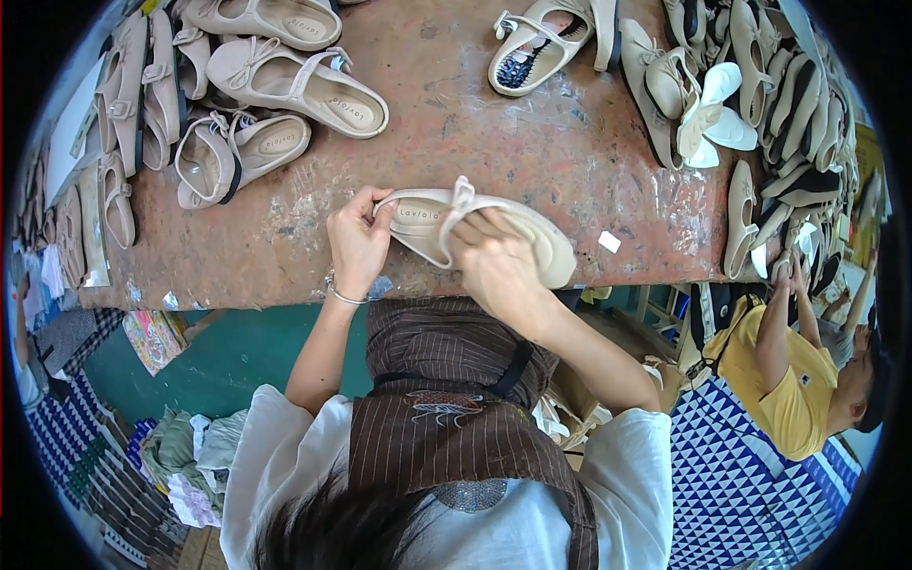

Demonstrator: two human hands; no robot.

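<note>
A beige flat shoe with a bow strap is held in front of me at the near edge of the table. My left hand pinches its heel end between thumb and fingers. At the strap, my right hand has its fingers pushed inside the shoe's front part, so the fingertips are hidden. The shoe's insole faces up and its toe points right.
The worn brown table bears beige shoes at the far left and many more piled on the right. An open shoe with a dark patterned inside lies at the back. White shoe-shaped inserts rest by the right pile. A person in yellow works at the right.
</note>
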